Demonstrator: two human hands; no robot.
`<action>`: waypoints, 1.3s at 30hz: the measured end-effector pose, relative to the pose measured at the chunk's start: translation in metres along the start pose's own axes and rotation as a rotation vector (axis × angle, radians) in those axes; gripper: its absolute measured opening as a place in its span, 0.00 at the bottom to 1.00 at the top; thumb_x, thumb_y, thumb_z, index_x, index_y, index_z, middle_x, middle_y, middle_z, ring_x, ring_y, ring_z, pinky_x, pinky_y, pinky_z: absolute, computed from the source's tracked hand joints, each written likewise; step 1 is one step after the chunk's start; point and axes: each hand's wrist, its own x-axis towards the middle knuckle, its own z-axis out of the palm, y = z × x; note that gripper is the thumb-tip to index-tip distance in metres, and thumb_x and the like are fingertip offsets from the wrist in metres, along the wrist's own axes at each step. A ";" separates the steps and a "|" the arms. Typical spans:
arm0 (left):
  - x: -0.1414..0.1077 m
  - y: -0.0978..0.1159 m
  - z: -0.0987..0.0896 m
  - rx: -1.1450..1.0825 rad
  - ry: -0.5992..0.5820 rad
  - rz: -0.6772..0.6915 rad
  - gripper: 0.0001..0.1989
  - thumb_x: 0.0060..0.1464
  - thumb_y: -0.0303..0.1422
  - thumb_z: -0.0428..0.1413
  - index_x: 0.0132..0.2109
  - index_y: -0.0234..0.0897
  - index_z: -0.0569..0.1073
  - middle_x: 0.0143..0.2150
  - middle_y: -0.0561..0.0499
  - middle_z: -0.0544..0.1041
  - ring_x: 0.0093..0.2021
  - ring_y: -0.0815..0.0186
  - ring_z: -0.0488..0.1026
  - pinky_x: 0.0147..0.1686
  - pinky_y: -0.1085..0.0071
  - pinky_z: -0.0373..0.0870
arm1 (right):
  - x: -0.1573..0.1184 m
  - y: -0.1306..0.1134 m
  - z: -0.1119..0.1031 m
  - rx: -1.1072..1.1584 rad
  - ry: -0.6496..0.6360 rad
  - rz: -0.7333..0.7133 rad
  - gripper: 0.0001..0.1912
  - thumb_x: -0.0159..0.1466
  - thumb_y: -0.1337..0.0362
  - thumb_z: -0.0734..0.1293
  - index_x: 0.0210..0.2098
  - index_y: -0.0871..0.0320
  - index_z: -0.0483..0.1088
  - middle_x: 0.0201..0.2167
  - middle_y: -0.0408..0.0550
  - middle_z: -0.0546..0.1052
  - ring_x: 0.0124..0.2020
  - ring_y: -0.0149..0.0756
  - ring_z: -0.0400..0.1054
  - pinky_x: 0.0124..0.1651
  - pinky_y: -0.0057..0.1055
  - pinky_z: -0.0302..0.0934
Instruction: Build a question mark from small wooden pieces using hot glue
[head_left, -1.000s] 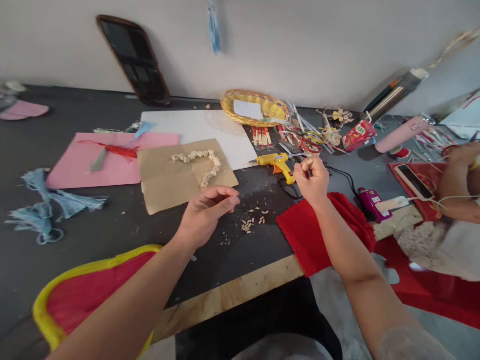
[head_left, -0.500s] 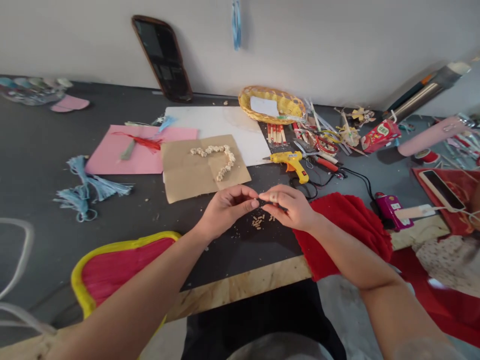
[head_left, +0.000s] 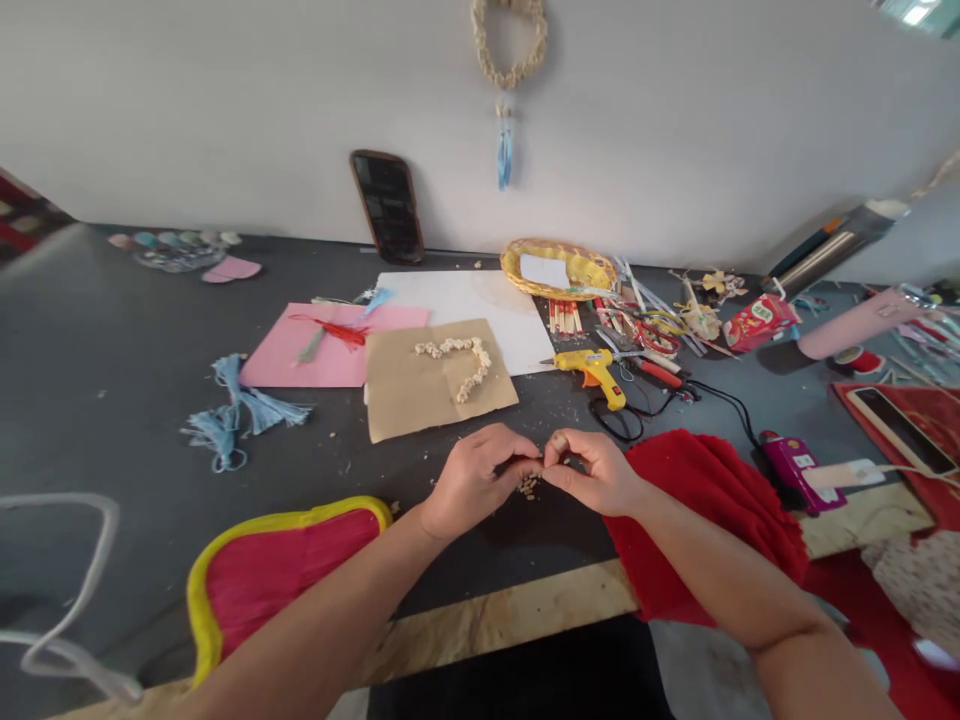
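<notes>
My left hand (head_left: pixel 484 480) and my right hand (head_left: pixel 592 475) meet at the fingertips above the dark tabletop. Both are pinched closed; whatever sits between the fingertips is too small to make out. Small tan pieces (head_left: pixel 529 488) lie on the table just under the fingers. Beyond my hands, a curved string of cream beads or knots (head_left: pixel 476 372) rests on a creased brown paper (head_left: pixel 405 385). A yellow glue gun (head_left: pixel 592 368) lies on its side behind my right hand.
Red cloth (head_left: pixel 697 510) spreads beside my right forearm. A yellow-edged pink piece (head_left: pixel 292 560) lies near my left forearm. Behind are blue tassels (head_left: pixel 244 405), pink paper (head_left: pixel 337 370), a wicker basket (head_left: pixel 559 270), a leaning phone (head_left: pixel 388 205) and a pink bottle (head_left: pixel 862 320).
The view has tilted upward and shifted left, showing a hanging beaded loop on the wall. My hands stay together at the fingertips, and my right fingers have curled more.
</notes>
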 end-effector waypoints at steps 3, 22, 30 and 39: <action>0.000 -0.001 0.000 -0.004 -0.003 -0.005 0.04 0.60 0.30 0.58 0.35 0.38 0.76 0.28 0.51 0.78 0.30 0.68 0.74 0.31 0.75 0.69 | 0.001 0.001 0.000 0.013 -0.022 0.033 0.09 0.66 0.60 0.66 0.31 0.58 0.68 0.27 0.42 0.71 0.27 0.28 0.63 0.33 0.26 0.59; 0.001 -0.008 0.004 -0.445 0.132 -0.537 0.09 0.51 0.37 0.64 0.34 0.36 0.77 0.29 0.51 0.78 0.29 0.69 0.71 0.30 0.74 0.69 | -0.002 0.005 -0.015 0.139 -0.027 0.034 0.15 0.74 0.56 0.54 0.32 0.55 0.58 0.24 0.39 0.65 0.25 0.29 0.59 0.33 0.30 0.55; 0.002 -0.011 0.003 -0.561 0.176 -0.614 0.12 0.51 0.40 0.64 0.38 0.36 0.77 0.30 0.51 0.77 0.30 0.69 0.71 0.31 0.74 0.67 | -0.005 0.007 -0.019 -0.147 0.085 0.013 0.22 0.71 0.56 0.59 0.22 0.55 0.54 0.17 0.36 0.56 0.19 0.25 0.49 0.25 0.28 0.45; 0.007 -0.010 0.001 -0.680 0.243 -0.676 0.14 0.49 0.41 0.66 0.35 0.35 0.76 0.29 0.51 0.77 0.27 0.72 0.67 0.28 0.75 0.63 | 0.002 0.000 -0.030 -0.319 -0.152 -0.079 0.11 0.64 0.57 0.68 0.43 0.56 0.69 0.43 0.51 0.74 0.34 0.31 0.66 0.40 0.30 0.63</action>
